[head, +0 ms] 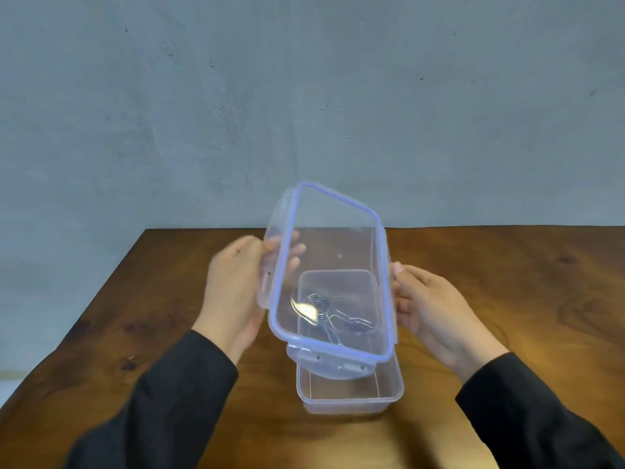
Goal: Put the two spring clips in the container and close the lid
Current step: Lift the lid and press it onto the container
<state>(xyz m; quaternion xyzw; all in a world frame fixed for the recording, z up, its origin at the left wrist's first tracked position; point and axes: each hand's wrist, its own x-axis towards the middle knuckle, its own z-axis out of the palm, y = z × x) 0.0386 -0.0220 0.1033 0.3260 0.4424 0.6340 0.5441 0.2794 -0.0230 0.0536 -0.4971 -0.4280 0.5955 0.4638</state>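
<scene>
A clear rectangular container (351, 399) stands on the wooden table near its middle. Metal spring clips (324, 311) lie inside it, seen through the lid; they overlap, so I cannot count them. The clear lid (333, 238) with a blue seal rim and side latches hangs tilted above the container, its far end raised. My left hand (233, 286) grips the lid's left long edge, fingers showing through the plastic. My right hand (436, 306) holds the right long edge by the fingertips. The lid does not rest on the container.
The brown wooden table (507, 286) ends at a far edge against a grey wall (304, 96) and at a slanted left edge. Black sleeves cover both forearms at the bottom of the view.
</scene>
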